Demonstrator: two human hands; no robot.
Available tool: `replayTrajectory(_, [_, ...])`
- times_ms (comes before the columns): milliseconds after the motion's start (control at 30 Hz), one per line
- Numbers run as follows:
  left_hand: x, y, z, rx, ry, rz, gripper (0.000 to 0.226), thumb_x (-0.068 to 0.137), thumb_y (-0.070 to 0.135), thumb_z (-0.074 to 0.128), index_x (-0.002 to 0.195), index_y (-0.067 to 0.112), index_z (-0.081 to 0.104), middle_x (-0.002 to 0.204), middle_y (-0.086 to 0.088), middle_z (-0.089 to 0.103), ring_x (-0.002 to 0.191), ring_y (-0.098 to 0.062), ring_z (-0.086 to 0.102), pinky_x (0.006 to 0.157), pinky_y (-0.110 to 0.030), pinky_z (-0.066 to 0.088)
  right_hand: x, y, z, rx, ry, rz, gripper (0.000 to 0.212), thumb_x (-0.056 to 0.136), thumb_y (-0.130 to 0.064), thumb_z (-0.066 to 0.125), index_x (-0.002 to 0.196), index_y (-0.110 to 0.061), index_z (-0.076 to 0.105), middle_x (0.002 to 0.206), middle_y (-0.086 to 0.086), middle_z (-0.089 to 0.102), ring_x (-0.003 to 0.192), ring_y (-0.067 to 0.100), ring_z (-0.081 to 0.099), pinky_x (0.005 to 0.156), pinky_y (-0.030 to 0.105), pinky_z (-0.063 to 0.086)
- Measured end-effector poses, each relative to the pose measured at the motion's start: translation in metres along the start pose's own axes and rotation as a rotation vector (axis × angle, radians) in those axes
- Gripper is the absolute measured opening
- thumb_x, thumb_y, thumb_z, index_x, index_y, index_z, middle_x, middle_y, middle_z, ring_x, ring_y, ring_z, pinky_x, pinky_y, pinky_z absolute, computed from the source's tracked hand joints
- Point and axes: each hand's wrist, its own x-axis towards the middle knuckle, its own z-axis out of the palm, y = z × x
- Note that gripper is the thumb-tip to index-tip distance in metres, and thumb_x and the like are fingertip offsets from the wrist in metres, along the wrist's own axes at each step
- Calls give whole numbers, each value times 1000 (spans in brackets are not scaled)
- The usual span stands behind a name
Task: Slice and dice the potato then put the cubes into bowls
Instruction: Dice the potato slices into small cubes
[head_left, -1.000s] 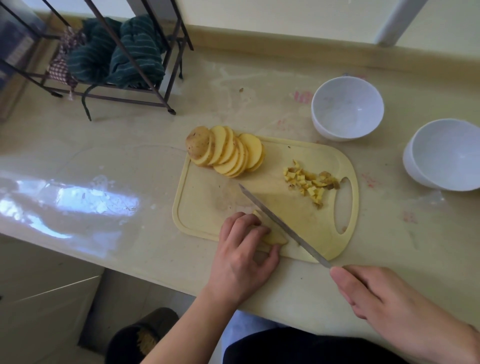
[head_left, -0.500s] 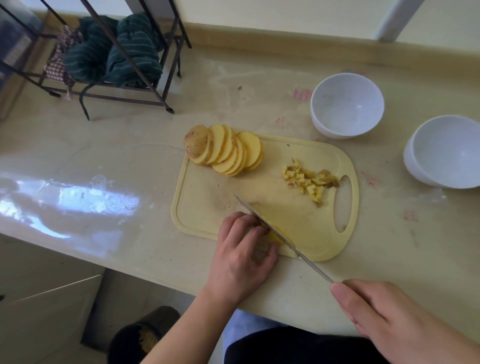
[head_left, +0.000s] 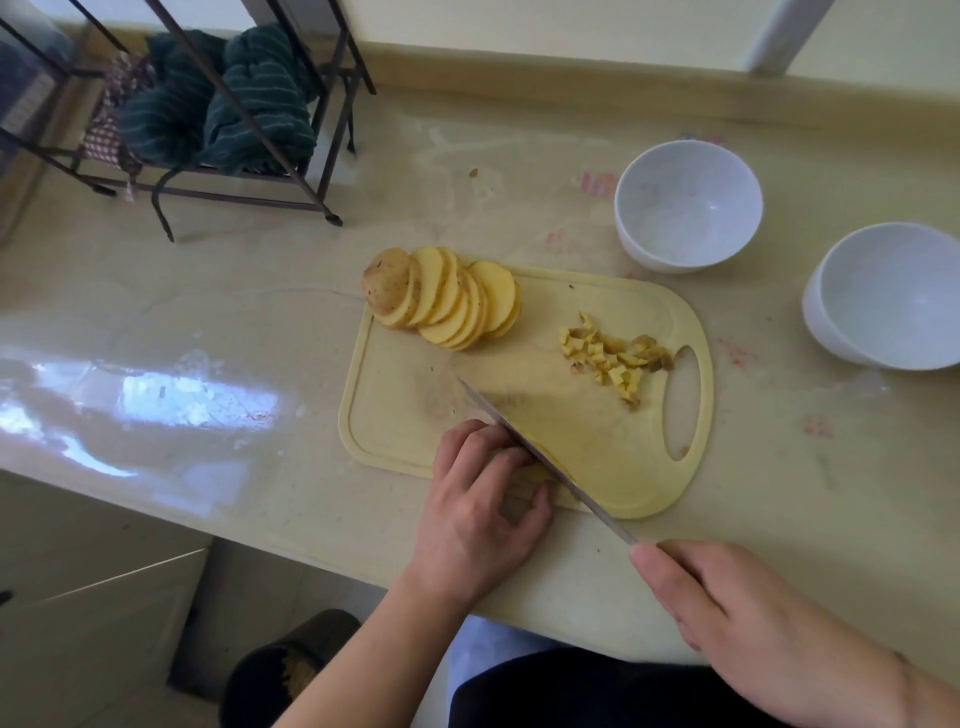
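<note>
A pale yellow cutting board (head_left: 400, 415) lies on the counter. A fanned row of potato slices (head_left: 447, 299) sits at its far left corner, and a small heap of potato cubes (head_left: 610, 358) lies near the handle hole. My left hand (head_left: 483, 499) holds a potato slice (head_left: 540, 470) down at the board's near edge, fingers curled over it. My right hand (head_left: 753, 623) grips the knife (head_left: 540, 457), whose blade runs diagonally across that slice, right against my left fingertips. Most of the slice is hidden.
Two white bowls stand to the right of the board, one (head_left: 688, 202) farther back, the other (head_left: 888, 296) at the right edge. A metal rack (head_left: 208, 104) with dark green cloths stands at the back left. The counter's front edge runs just below my hands.
The knife has slid left across the slice, closer to my left fingertips. My left hand stays on the slice.
</note>
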Motion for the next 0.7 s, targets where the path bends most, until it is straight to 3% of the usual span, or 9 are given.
replayTrajectory(167, [0,0,0,3,-4,-8,23,80,16,84,94,0,75,105,-12,68,105,-30,59,95,-41,51,12,-6,3,14,40,-59,70,76,-82,23,61,-16,38,52,-3,41,47,5,37,51,29,35])
replayTrajectory(433, [-1,-1,0,20,4,-2,24,82,20,82,91,0,73,100,-12,66,103,-29,57,91,-42,52,10,5,-9,16,92,-60,79,74,-86,26,64,-9,39,51,-6,37,48,5,34,52,32,35])
replayTrajectory(700, [-5,0,-2,15,30,34,11,80,5,83,84,-1,75,93,-12,68,99,-30,60,90,-36,52,0,2,-8,68,0,-58,74,77,-83,32,68,-10,35,58,-6,30,54,8,30,53,33,30])
